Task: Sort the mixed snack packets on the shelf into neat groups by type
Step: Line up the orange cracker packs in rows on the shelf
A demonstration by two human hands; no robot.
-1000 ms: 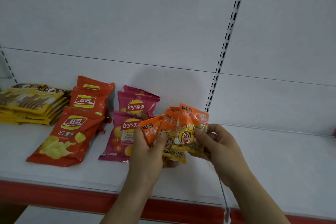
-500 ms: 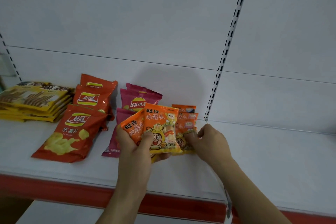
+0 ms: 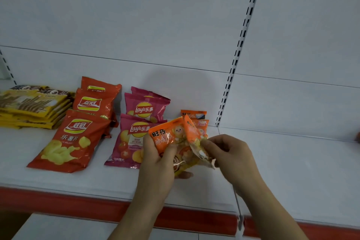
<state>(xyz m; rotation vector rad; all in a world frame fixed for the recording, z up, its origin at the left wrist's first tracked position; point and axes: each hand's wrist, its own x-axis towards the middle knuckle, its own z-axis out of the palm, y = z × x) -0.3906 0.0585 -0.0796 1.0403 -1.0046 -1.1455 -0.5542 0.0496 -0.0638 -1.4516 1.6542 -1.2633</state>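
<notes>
I am holding my left hand [image 3: 158, 159] upright above the front half of the white shelf [image 3: 292, 161], back of the hand toward me, forearm rising from the bottom edge; its fingers and thumb are curling round a small fan of orange packets [image 3: 171, 138], the thumb lying across the face of the frontmost one, and a fingertip is showing below the bundle. My right hand [image 3: 229, 154] is coming in from the lower right, wrist bent inward, fingers curled, and its thumb and forefinger are pinching the crumpled lower edge of one orange packet [image 3: 194, 136] that is standing tilted at the right side of the fan. How many packets the left hand is gripping I cannot tell, as they are overlapping. Behind the bundle, two more orange packets [image 3: 194, 116] are lying flat near the back wall, just left of the slotted upright [image 3: 233, 64]. To the left of my hands, pink Lay's bags [image 3: 144, 109] are lying in a column, one overlapping another; further left are the red chip bags [image 3: 72, 138], likewise overlapping front to back. At the far left a stack of yellow packets [image 3: 33, 107] is resting flat. A red strip [image 3: 58, 198] is running along the shelf's front edge.
</notes>
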